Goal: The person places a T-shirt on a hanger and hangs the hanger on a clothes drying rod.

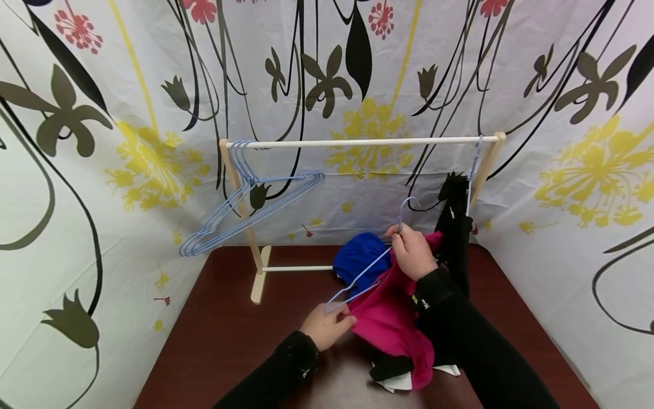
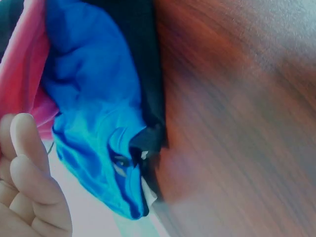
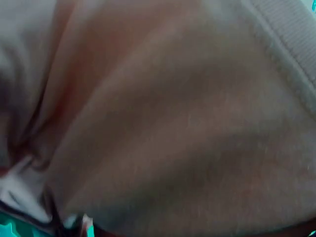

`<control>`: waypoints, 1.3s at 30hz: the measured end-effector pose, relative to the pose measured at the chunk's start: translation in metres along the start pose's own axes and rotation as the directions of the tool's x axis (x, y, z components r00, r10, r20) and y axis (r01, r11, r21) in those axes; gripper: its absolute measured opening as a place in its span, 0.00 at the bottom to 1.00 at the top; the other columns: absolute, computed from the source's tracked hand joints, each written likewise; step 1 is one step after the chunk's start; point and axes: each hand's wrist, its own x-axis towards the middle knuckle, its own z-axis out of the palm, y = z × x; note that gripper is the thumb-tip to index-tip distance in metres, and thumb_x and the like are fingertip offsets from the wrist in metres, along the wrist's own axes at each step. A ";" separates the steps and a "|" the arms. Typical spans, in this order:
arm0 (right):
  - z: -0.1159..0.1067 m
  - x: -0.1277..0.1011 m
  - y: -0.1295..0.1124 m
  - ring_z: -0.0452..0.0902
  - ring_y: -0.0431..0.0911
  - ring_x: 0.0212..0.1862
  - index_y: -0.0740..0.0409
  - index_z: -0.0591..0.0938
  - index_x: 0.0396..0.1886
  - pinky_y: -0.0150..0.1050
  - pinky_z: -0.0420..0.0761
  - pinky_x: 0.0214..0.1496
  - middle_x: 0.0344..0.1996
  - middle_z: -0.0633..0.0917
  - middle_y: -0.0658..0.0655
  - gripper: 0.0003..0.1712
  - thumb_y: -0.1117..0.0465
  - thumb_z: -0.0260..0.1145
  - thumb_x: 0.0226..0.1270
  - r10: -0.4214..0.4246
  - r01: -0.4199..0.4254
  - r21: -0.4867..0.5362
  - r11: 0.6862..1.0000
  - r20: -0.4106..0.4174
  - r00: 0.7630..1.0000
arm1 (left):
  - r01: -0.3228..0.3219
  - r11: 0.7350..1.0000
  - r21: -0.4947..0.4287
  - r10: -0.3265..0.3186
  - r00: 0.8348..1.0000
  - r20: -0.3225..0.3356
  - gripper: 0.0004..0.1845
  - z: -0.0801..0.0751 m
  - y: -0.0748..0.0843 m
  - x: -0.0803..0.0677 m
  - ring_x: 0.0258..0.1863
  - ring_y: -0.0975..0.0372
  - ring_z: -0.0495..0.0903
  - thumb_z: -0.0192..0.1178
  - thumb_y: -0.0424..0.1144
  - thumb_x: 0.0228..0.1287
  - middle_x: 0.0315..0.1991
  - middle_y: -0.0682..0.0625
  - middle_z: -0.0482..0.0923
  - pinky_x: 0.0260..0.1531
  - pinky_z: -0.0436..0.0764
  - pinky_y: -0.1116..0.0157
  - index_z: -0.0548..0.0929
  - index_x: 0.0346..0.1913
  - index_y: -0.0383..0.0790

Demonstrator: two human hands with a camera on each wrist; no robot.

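A light blue wire hanger (image 1: 364, 271) is held tilted over the table. My right hand (image 1: 413, 254) grips it just under the hook. From the hanger's right side hangs a bright pink garment (image 1: 390, 312), which trails down toward the table. At the hanger's lower left corner, my left hand (image 1: 327, 328) pinches the edge of the pink garment between thumb and fingers. In the left wrist view, curled fingers (image 2: 34, 173) stand right at the pink cloth. Behind the hanger lies a blue garment (image 1: 360, 255). Blurred cloth fills nearly all of the right wrist view.
A wooden rack with a white rail (image 1: 357, 142) stands at the back of the dark brown table (image 1: 230, 335). Several blue hangers (image 1: 245, 210) hang at its left end. Black clothing (image 1: 452, 227) hangs at the right end. Black and white cloth (image 1: 393, 372) lies under the pink garment.
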 end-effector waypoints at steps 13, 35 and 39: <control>-0.009 0.002 0.008 0.67 0.49 0.23 0.58 0.82 0.41 0.44 0.69 0.33 0.16 0.72 0.49 0.11 0.69 0.53 0.71 0.005 -0.008 -0.096 0.995 -0.031 0.999 | 0.068 0.997 -0.033 -0.066 0.996 0.057 0.15 -0.032 -0.001 -0.005 0.20 0.68 0.67 0.64 0.53 0.69 0.19 0.61 0.68 0.22 0.66 0.69 0.76 0.27 0.53; -0.005 -0.002 0.005 0.73 0.46 0.28 0.57 0.82 0.40 0.44 0.73 0.38 0.25 0.82 0.51 0.13 0.70 0.52 0.71 -0.039 0.049 -0.129 0.990 0.083 0.996 | -0.053 0.998 0.036 0.054 0.998 -0.018 0.16 -0.062 0.029 0.008 0.24 0.66 0.70 0.66 0.49 0.69 0.22 0.61 0.70 0.27 0.71 0.67 0.73 0.24 0.56; -0.001 -0.003 0.003 0.77 0.46 0.32 0.55 0.83 0.38 0.44 0.75 0.41 0.28 0.84 0.51 0.13 0.70 0.53 0.69 -0.057 0.070 -0.128 0.989 0.102 0.993 | -0.054 0.998 0.033 0.055 0.998 -0.026 0.16 -0.063 0.037 0.015 0.24 0.66 0.70 0.65 0.49 0.70 0.21 0.60 0.69 0.26 0.71 0.67 0.73 0.25 0.56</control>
